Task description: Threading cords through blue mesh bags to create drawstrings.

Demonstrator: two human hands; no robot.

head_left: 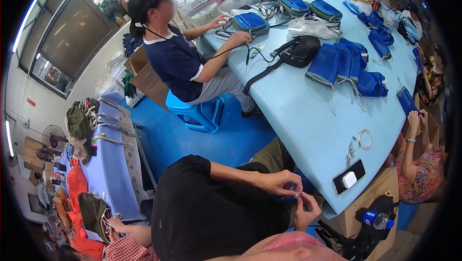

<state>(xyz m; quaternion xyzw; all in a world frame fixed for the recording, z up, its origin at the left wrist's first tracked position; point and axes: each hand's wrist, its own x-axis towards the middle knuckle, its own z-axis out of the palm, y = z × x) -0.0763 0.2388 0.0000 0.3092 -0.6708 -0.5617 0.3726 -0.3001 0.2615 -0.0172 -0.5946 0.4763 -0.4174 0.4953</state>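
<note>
black shirt [211, 208] of the person fills the lower middle, near to the camera. the left hand [287, 182] and the right hand [307, 211] meet beside the near corner of the pale blue surface [308, 131], and the fingertips of each grip are pinched on one small silvery piece [297, 195], held between them; its shape is too small to tell. on the surface, near to the hands, lies a dark phone [357, 168] with a white case [349, 179] on top. beyond it are metal bits [350, 154] and, just beside them, a pale ring [365, 138]. farther away lie blue pouches [323, 63] with pale cords and a black bag [301, 51]. at the left edge, a co-worker [173, 63] in navy top has one hand on a blue and grey bag [251, 23].
</note>
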